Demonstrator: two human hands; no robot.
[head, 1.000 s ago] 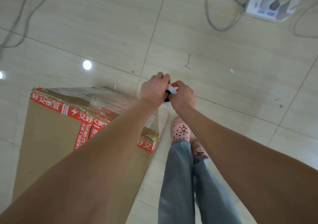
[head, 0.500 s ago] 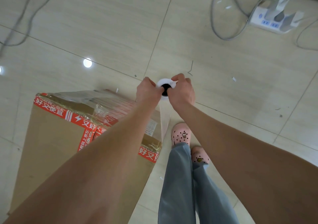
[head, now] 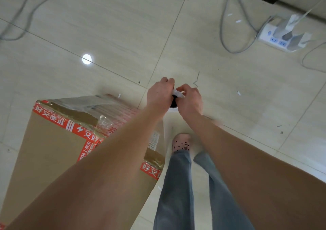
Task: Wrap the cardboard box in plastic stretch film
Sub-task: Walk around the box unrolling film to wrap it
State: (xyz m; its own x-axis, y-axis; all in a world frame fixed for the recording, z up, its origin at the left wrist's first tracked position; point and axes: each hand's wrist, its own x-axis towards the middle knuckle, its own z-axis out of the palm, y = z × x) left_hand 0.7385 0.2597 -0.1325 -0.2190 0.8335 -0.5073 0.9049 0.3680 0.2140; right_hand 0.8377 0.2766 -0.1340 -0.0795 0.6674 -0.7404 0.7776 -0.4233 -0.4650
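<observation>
Closed again over the film roll (head: 174, 106), just beyond the cardboard box's (head: 53, 150) far right corner.
Half a second ago, parted enough to bare the white end and dark core; now curled in with left hand (head: 159, 95) and right hand (head: 190, 101), leaving only a sliver on show. Off the box's right side, stepped with the right trouser leg (head: 202, 159), now blurred, hiding one of the two pink shoes.

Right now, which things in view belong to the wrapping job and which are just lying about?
Job: cardboard box; film roll, gripped by left hand and right hand; stretch film laid over the box's far end.
Lying about: power strip; grey cables; paper scraps.
</observation>
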